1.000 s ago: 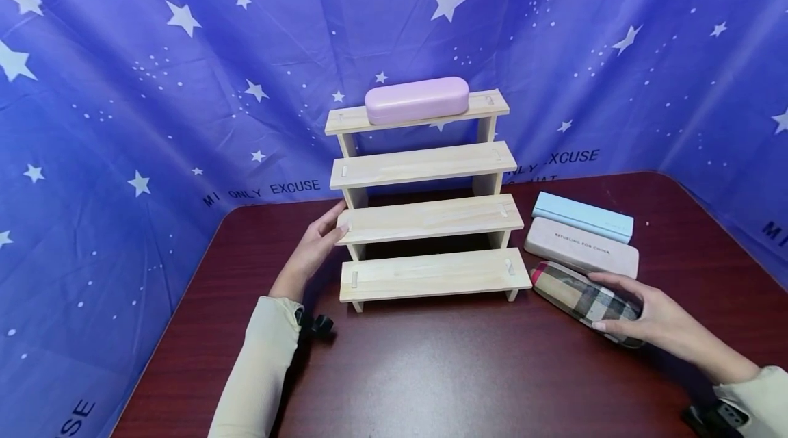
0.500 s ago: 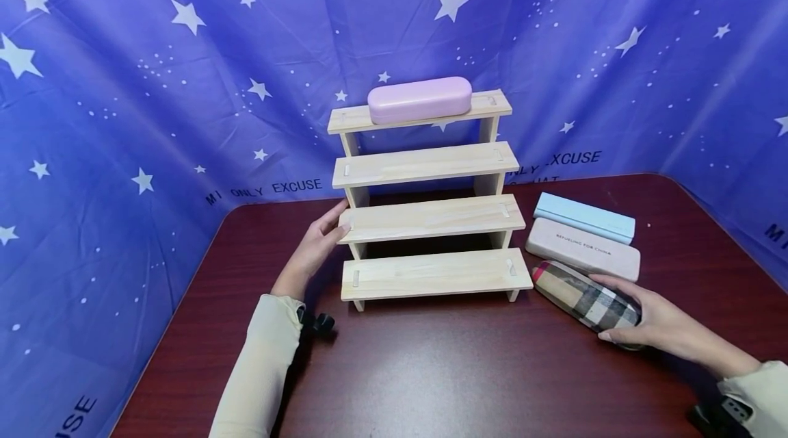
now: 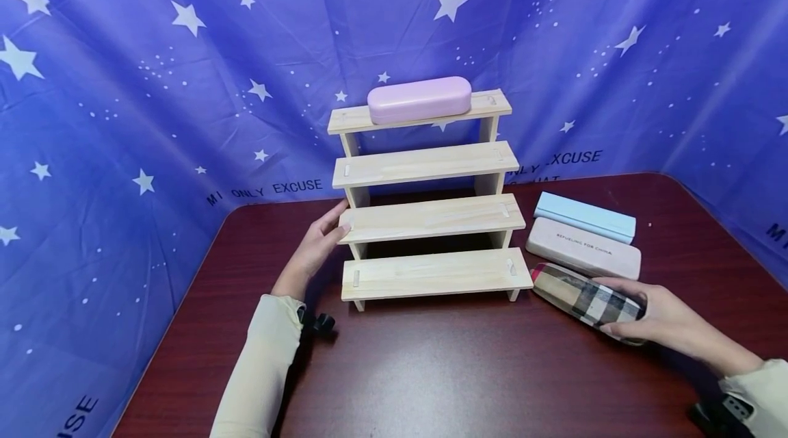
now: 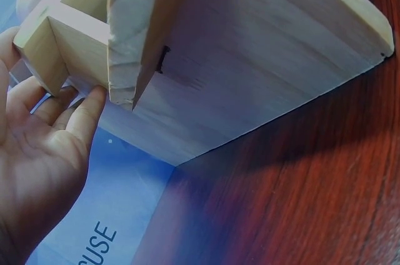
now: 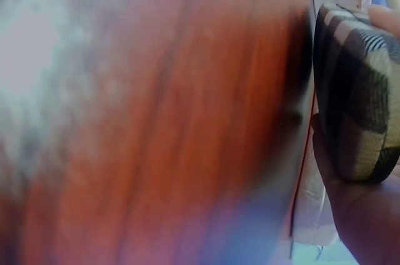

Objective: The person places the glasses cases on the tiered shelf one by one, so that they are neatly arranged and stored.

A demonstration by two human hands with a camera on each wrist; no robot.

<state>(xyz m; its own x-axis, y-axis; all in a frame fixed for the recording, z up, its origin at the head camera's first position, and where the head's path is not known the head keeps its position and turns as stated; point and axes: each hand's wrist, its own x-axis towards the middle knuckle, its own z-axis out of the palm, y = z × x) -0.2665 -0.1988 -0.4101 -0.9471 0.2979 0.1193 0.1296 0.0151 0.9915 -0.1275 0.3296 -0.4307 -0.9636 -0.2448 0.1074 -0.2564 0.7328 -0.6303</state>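
Holding a black, white and tan plaid case (image 3: 581, 298) by its near right end, a person's right hand (image 3: 667, 318) lies low over a dark red-brown table (image 3: 431, 369), thumb on the near side and fingers over the far side. The spread between thumb and fingers matches the width of the case, a grip that probably suits its narrow, rounded body. The case lies slantwise, its red-striped left end just beside the right end of the lowest shelf; whether it rests fully on the table or is slightly raised cannot be told. On the other side, the left hand (image 3: 315, 244) pinches the left end of the second shelf up on a four-tiered wooden rack (image 3: 431, 219), thumb on top and fingertips against the wood behind, presumably to steady the frame. A pink case (image 3: 421, 100) sits lengthwise on the top shelf, a placing that seems to give its long base the most support. Beyond the plaid case lie a pale grey case (image 3: 581, 246) with printed lettering and, behind that, a light blue case (image 3: 585, 217), the three roughly parallel, perhaps to keep them tidy and within reach. A blue curtain (image 3: 277, 75) with white stars hangs behind.
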